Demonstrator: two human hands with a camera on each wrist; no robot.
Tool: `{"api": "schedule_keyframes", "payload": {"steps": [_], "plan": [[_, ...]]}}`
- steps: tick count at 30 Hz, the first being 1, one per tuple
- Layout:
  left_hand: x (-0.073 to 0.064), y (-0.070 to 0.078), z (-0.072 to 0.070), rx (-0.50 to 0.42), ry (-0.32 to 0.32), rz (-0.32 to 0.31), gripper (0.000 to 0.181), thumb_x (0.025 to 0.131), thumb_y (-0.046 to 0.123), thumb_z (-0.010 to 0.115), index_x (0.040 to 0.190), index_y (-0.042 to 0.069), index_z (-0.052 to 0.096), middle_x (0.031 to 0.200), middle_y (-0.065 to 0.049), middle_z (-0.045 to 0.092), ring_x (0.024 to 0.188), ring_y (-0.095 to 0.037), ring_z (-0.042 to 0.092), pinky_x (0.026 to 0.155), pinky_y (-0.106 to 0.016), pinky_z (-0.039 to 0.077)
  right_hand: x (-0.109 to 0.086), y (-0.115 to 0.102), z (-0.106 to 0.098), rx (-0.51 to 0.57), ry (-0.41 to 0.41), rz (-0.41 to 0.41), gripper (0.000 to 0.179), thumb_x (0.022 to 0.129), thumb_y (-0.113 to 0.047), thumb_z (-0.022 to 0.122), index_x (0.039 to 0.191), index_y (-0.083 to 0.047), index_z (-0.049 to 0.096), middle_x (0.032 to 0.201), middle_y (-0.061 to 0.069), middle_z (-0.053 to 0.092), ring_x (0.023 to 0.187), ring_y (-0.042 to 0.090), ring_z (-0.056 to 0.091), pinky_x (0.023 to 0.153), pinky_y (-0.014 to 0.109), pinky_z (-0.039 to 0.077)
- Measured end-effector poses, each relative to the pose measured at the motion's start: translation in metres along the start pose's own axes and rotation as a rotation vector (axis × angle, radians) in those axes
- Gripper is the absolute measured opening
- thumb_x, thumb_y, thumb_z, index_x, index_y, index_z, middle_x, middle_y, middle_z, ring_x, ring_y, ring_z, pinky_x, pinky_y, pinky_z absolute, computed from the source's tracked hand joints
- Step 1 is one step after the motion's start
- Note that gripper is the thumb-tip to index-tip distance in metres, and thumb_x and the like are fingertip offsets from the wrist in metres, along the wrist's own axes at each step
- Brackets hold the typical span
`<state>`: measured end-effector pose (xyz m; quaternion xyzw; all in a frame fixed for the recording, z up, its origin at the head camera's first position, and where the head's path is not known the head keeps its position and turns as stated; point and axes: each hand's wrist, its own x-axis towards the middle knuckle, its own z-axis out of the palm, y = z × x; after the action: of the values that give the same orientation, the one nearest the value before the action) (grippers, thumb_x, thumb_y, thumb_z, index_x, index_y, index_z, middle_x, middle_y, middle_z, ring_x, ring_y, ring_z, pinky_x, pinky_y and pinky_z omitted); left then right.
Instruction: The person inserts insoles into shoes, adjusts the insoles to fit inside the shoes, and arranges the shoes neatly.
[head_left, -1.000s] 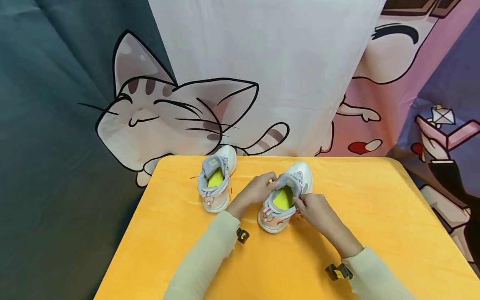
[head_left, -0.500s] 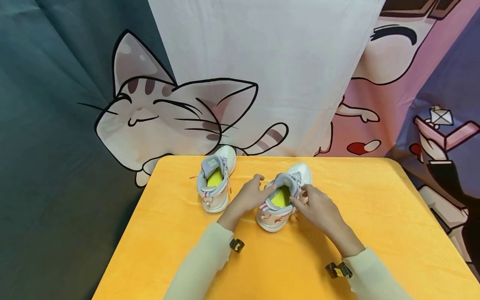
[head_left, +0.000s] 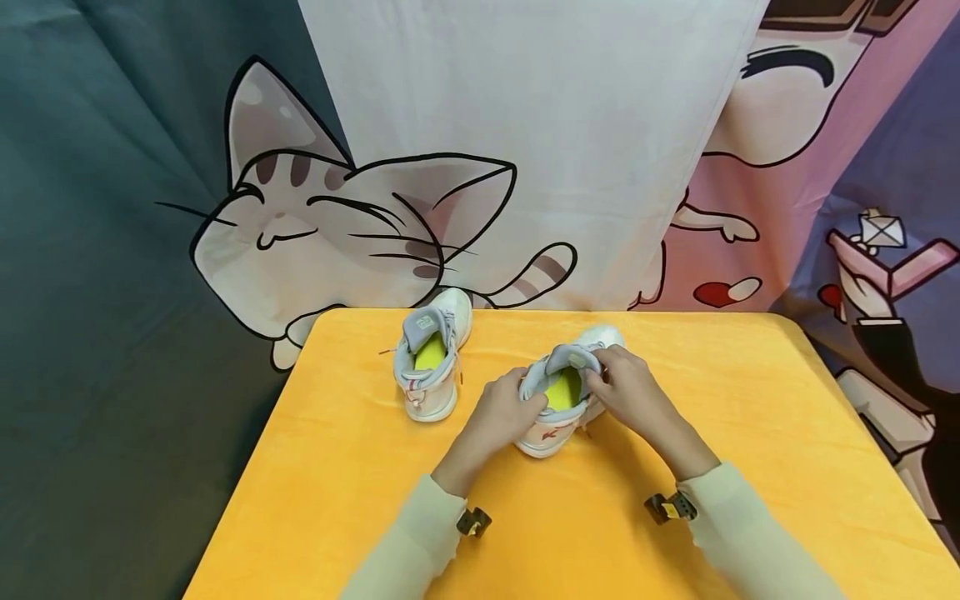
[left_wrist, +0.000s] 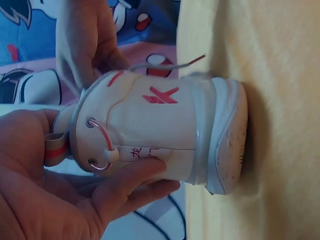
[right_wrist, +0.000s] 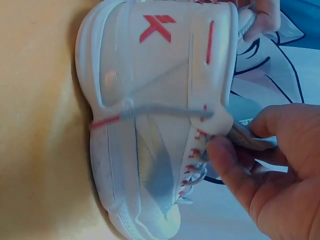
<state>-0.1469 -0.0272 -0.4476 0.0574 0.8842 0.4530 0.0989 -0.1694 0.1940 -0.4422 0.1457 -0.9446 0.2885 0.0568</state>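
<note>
A white sneaker (head_left: 546, 437) with a grey lining and a yellow-green insole (head_left: 562, 390) stands on the table, toe pointing away. My left hand (head_left: 501, 412) grips its collar on the left side near the heel, thumb over the rim and fingers along the outside. In the left wrist view a striped pull tab (left_wrist: 56, 150) and a corded bead (left_wrist: 112, 155) show at the heel. My right hand (head_left: 628, 387) pinches the upper by the tongue (head_left: 573, 357) and top eyelets. A grey lace (right_wrist: 150, 111) with a red tip hangs down the sneaker's side in the right wrist view.
The matching sneaker (head_left: 431, 398) stands to the left, toe toward the back edge, tongue pulled up and laces loose. A yellow cloth covers the table (head_left: 337, 467). Behind its far edge hangs a cartoon-printed curtain (head_left: 600, 125).
My left hand has come off the tongue area, opened, and moved back to grip the collar near the heel. My right hand has shifted slightly forward along the sneaker's right side.
</note>
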Motion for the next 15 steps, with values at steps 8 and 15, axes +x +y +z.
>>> {"api": "schedule_keyframes", "payload": {"steps": [8,15], "plan": [[0.022,0.0,-0.03,-0.014,-0.101,0.09,0.051,0.097,0.023,0.053,0.145,0.007,0.059,0.078,-0.007,0.067,0.047,-0.01,0.034,0.044,-0.024,0.033,-0.005,-0.004,-0.016,0.04,0.016,0.057,0.013,0.097,-0.013,0.058,0.097,-0.004,0.068,0.091,0.011,0.061,0.075,0.021,0.055,0.063,0.03,0.047],[0.033,-0.007,-0.032,0.046,-0.164,0.117,0.049,0.098,0.024,0.052,0.144,0.01,0.061,0.063,0.006,0.054,0.042,-0.007,0.023,0.041,-0.021,0.025,-0.011,0.004,-0.009,0.029,-0.037,0.084,0.013,0.098,-0.013,0.059,0.088,-0.007,0.065,0.089,0.009,0.061,0.075,0.021,0.054,0.061,0.029,0.045]]}}
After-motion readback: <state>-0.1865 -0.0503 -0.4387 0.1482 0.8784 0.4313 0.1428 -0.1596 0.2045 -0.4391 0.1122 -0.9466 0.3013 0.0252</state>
